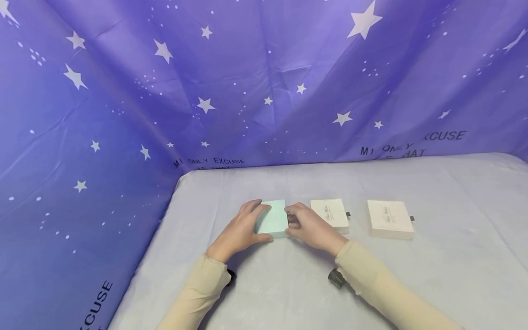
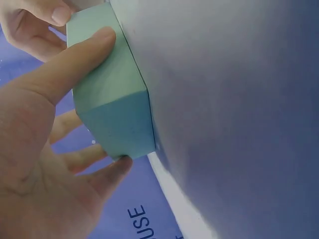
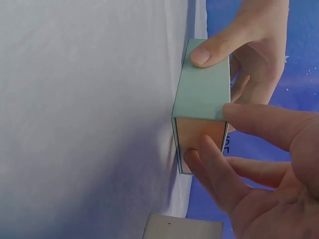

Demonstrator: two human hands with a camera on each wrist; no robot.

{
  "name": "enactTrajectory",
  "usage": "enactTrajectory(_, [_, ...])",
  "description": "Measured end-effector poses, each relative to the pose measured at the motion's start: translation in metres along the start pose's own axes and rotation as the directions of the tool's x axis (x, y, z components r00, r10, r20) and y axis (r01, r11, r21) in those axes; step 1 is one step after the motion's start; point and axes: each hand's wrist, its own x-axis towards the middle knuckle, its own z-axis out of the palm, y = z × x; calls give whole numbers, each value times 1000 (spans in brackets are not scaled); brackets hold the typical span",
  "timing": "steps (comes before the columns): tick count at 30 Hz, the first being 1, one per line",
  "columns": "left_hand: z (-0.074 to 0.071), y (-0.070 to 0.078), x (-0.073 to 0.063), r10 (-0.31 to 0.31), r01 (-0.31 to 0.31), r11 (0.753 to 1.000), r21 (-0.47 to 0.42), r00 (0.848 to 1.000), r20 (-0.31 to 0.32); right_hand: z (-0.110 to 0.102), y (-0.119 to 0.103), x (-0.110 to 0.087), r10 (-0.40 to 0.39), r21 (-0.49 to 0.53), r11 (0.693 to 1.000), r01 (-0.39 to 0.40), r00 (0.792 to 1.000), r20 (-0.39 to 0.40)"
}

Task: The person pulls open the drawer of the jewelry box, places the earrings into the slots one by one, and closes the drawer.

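Note:
A mint-green drawer-style box (image 1: 272, 219) lies flat on the cloth-covered table. My left hand (image 1: 238, 231) grips its left part, the thumb on the near side and the fingers round the far side. At the other end is my right hand (image 1: 312, 227), its thumb at the near corner and its curled fingers against the end face. In the right wrist view that end shows a pale peach inner drawer (image 3: 192, 130), level with the green sleeve around it. The left wrist view shows the box's plain blue-green left end (image 2: 122, 124).
To the right lie two white boxes with printed lettering, one partly behind my right hand (image 1: 330, 208) and another farther right (image 1: 389, 219). Each has a small dark tab on its right side. A purple star-patterned curtain (image 1: 255, 82) hangs behind the table (image 1: 284, 288) and along its left.

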Motion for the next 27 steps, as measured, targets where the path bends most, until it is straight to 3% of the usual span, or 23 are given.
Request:
enactTrajectory(7, [-1,4,5,-7,7,1000,-10,1000,13,-12,5,-5,-142,-76,987,138,988,-52])
enactTrajectory(12, [2,9,7,-6,6,1000,22,1000,-7,-23,9,-13,-174,-98,981,167,983,-61])
enactTrajectory(19, [-6,25,1,30,-24,999,40,989,-144,-39,5,-28,-201,-255,952,167,973,-112])
enactTrajectory(23, [-13,42,-9,39,-30,999,43,972,-233,-47,4,-46,-233,-337,926,172,961,-150])
enactTrajectory(27, [-16,59,-19,62,-46,997,63,960,-275,-54,5,-70,-270,-404,898,173,943,-197])
